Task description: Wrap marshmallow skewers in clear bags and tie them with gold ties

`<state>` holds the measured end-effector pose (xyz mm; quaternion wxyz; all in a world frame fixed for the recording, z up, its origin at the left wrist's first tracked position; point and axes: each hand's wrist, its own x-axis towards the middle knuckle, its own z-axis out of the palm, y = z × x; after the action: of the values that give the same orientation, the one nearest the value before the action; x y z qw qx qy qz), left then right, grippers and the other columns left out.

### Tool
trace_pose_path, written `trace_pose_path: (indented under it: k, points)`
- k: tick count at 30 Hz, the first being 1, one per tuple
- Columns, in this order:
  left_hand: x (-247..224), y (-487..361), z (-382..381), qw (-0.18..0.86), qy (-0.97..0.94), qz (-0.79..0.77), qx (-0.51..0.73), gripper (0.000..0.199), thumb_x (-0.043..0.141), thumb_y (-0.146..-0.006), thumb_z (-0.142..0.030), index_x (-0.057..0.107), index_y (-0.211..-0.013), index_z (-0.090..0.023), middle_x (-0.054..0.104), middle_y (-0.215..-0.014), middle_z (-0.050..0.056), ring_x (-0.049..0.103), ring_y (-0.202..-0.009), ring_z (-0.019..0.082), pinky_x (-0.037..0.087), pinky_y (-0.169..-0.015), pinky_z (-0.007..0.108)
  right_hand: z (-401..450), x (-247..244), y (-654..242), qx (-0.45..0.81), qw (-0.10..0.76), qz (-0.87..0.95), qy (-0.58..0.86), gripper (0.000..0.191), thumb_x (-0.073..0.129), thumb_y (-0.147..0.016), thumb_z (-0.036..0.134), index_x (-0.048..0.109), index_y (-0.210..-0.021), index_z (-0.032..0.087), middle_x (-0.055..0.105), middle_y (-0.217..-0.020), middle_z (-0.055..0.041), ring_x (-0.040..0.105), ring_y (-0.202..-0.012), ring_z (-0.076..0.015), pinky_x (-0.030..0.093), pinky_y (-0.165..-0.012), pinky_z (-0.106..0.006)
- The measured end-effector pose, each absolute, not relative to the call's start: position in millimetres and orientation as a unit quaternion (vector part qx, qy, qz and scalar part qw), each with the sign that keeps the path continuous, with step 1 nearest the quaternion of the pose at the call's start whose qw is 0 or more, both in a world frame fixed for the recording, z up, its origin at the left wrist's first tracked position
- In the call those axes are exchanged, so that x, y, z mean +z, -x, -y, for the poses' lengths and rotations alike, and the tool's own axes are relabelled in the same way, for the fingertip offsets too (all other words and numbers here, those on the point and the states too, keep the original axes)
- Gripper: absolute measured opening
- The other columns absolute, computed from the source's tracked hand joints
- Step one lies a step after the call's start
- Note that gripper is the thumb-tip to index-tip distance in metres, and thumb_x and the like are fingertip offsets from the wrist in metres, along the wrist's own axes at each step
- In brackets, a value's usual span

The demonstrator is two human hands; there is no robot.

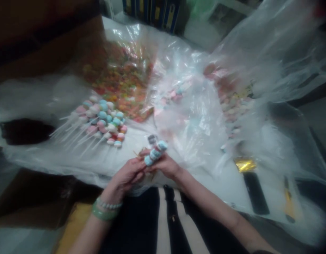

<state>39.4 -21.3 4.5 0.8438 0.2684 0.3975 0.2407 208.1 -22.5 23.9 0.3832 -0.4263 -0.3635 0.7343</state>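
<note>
In front of my body, a marshmallow skewer [155, 154] with blue-and-white pieces is held at a tilt between both hands. My left hand [132, 172] is closed around its lower end, fingers bent. From the other side, my right hand [166, 165] grips it, with its fingers partly hidden behind the marshmallows. A thin golden strip [136, 153] sticks out by the left fingers. Beyond the skewer's top lies a small dark label [152, 139]. To the left, a pile of marshmallow skewers [104, 120] rests with white sticks pointing toward the left.
A clear bag of orange and green candies [123, 84] lies at the back. Plastic bags with pastel marshmallows [176, 93] spread across the middle and right. On the right are a black phone-like slab [255, 192], a gold packet [245, 164] and a yellow-handled tool [288, 203].
</note>
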Motion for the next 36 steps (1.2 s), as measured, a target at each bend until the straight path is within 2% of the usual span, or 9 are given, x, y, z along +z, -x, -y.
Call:
trace_pose_path:
  k: [4,9,16,19,23,26,30,33,36]
  points:
    - [-2,-23,22,0.901,-0.266,-0.297,0.172,0.043,0.084,-0.064,-0.051,0.06,-0.061,-0.015,0.032,-0.032,-0.008,0.018,-0.027,0.003,0.016,-0.034,0.019,25,48,-207,0.686,0.277,0.53,0.415,0.022,0.077,-0.07,0.038,0.069,-0.077,0.018,0.067,-0.075,-0.0016,0.058,-0.068,-0.0176,0.048,-0.061,-0.03]
    - [5,-3,2,0.877,-0.354,-0.305,0.107,0.04,0.077,-0.071,-0.048,0.057,-0.059,-0.016,0.038,-0.035,-0.006,0.022,-0.031,0.006,0.015,-0.036,0.021,32,54,-200,0.398,0.272,0.741,0.467,0.011,0.069,-0.08,0.019,0.061,-0.072,0.017,0.063,-0.069,-0.0005,0.057,-0.063,-0.013,0.043,-0.059,-0.024]
    - [69,0,-25,0.53,-0.765,-0.359,0.066,0.034,0.063,-0.081,-0.03,0.051,-0.052,-0.017,0.044,-0.051,-0.003,0.038,-0.052,0.011,0.027,-0.053,0.024,11,78,-209,0.059,0.094,0.964,0.244,0.024,0.043,-0.095,0.006,0.062,-0.083,0.015,0.066,-0.076,-0.0063,0.057,-0.067,-0.0163,0.042,-0.065,-0.03]
    - [69,-23,-12,0.273,-0.828,-0.467,0.149,0.028,0.054,-0.084,-0.016,0.053,-0.057,-0.018,0.051,-0.056,0.001,0.045,-0.055,0.015,0.032,-0.057,0.028,-6,85,-206,0.108,0.055,0.914,0.388,0.022,0.043,-0.09,0.004,0.061,-0.081,0.015,0.065,-0.077,-0.0089,0.057,-0.07,-0.0186,0.04,-0.064,-0.031]
    - [46,-53,3,0.055,-0.787,-0.567,0.237,0.028,0.042,-0.089,-0.009,0.062,-0.07,-0.017,0.058,-0.065,0.009,0.054,-0.063,0.023,0.038,-0.063,0.036,-27,78,-192,0.418,0.224,0.649,0.595,0.015,0.05,-0.083,0.012,0.051,-0.07,0.019,0.053,-0.064,0.0,0.05,-0.063,-0.0153,0.038,-0.06,-0.026]
    - [27,-57,0,0.139,-0.697,-0.59,0.384,0.023,0.047,-0.092,-0.02,0.066,-0.08,-0.018,0.064,-0.075,0.01,0.06,-0.076,0.024,0.045,-0.074,0.037,-32,66,-178,0.596,0.273,0.508,0.559,0.02,0.048,-0.082,0.021,0.038,-0.065,0.023,0.032,-0.052,0.007,0.032,-0.046,-0.0109,0.033,-0.049,-0.023]
    - [17,-41,-11,0.487,-0.432,-0.56,0.512,0.023,0.065,-0.085,-0.035,0.064,-0.104,-0.021,0.068,-0.102,0.007,0.064,-0.095,0.022,0.051,-0.083,0.035,-21,49,-171,0.717,0.375,0.373,0.455,0.02,0.051,-0.078,0.031,0.037,-0.065,0.024,0.029,-0.052,0.0086,0.025,-0.045,-0.0091,0.027,-0.045,-0.022]
    - [23,-28,-10,0.746,-0.236,-0.478,0.399,0.043,0.072,-0.08,-0.049,0.058,-0.11,-0.021,0.068,-0.094,0.007,0.065,-0.074,0.02,0.054,-0.067,0.034,-12,40,-180,0.544,0.449,0.498,0.505,0.014,0.053,-0.078,0.032,0.051,-0.07,0.022,0.048,-0.062,0.0031,0.045,-0.057,-0.0119,0.037,-0.056,-0.023]
    - [30,-21,0,0.85,-0.212,-0.39,0.285,0.048,0.074,-0.078,-0.056,0.062,-0.103,-0.016,0.068,-0.083,0.007,0.062,-0.059,0.017,0.052,-0.057,0.031,-9,35,-193,0.34,0.401,0.679,0.513,0.016,0.056,-0.081,0.03,0.054,-0.067,0.021,0.055,-0.068,-0.0007,0.052,-0.07,-0.0153,0.042,-0.072,-0.028]
